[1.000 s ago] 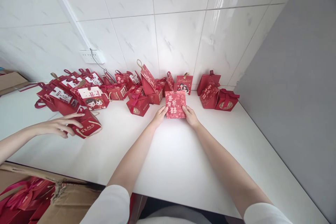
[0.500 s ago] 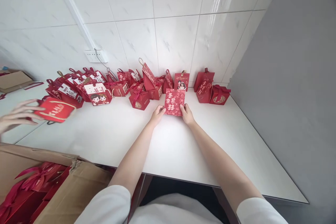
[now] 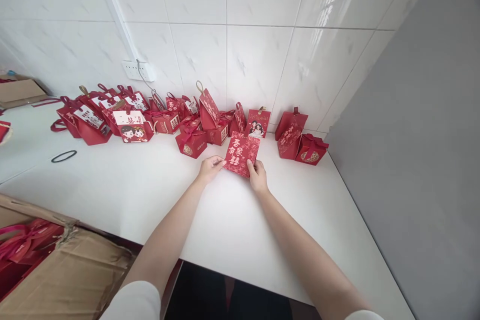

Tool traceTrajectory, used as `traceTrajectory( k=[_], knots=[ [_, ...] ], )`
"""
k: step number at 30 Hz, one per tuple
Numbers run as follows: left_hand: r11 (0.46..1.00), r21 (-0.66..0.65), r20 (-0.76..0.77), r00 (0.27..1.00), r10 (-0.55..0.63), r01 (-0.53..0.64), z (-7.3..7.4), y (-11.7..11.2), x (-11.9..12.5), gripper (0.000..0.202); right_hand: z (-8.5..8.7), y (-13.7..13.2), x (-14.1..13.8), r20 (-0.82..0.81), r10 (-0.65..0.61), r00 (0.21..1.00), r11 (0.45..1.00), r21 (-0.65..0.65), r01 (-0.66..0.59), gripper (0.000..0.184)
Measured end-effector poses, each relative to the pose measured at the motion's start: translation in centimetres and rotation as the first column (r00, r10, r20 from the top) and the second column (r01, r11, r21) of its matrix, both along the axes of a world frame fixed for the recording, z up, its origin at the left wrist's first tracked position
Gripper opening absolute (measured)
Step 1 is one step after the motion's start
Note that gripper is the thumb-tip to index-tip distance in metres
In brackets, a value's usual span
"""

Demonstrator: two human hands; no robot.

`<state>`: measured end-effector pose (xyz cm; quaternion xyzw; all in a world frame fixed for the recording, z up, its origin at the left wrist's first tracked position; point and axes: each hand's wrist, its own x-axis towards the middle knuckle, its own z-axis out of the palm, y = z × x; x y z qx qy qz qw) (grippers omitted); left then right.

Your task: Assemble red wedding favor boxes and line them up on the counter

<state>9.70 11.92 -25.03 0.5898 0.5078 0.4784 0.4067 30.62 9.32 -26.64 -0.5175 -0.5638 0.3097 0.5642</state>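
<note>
A flat red paper packet [image 3: 240,154] with gold characters lies tilted on the white table [image 3: 232,225]. Both my hands pinch its lower edge: my left hand [image 3: 210,168] holds the lower left corner, my right hand [image 3: 257,176] the lower right corner. Just behind it stands a row of small red gift boxes [image 3: 191,141] with ribbon bows along the tiled wall.
More red gift bags [image 3: 132,126] crowd the back left by a wall socket [image 3: 138,70]. A black loop [image 3: 63,156] lies on the table at left. A cardboard box [image 3: 63,275] with red ribbons sits low left. A grey panel [image 3: 420,160] bounds the right side.
The other person's hand with its red box has left the view at the left. I have pulled the packet nearer and tilted it; a black loop now shows on the table.
</note>
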Motion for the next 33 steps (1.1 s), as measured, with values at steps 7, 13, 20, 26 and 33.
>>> traceTrajectory(
  k=[7, 13, 20, 26, 33],
  knots=[
    [0.964, 0.254, -0.335, 0.929, 0.157, -0.071, 1.8, -3.1, 1.1, 0.057, 0.9, -1.0, -0.5, -0.160, 0.066, 0.985, 0.996, 0.071, -0.055, 0.032],
    [0.954, 0.298, -0.550, 0.823, 0.141, 0.037, 2.0, -5.4, 3.4, 0.105, 1.5, -2.4, -1.8, -0.058, -0.014, 0.998, 0.986, 0.166, 0.024, 0.055],
    [0.973, 0.227, -0.370, 0.928, 0.050, 0.038, 1.1, -4.6, 2.0, 0.089, 1.4, -2.3, -1.9, 0.272, 0.070, 0.960, 0.997, 0.006, -0.074, 0.037],
    [0.971, 0.235, -0.288, 0.950, 0.118, -0.049, 0.7, -4.8, 2.6, 0.086, 1.6, -3.0, -2.8, 0.432, 0.036, 0.901, 0.999, 0.022, -0.050, 0.046],
    [0.961, 0.268, -0.301, 0.943, 0.144, -0.061, 1.4, -5.3, 3.5, 0.075, 1.7, -5.8, -4.5, 0.179, -0.067, 0.982, 0.992, -0.096, 0.085, 0.047]
  ],
)
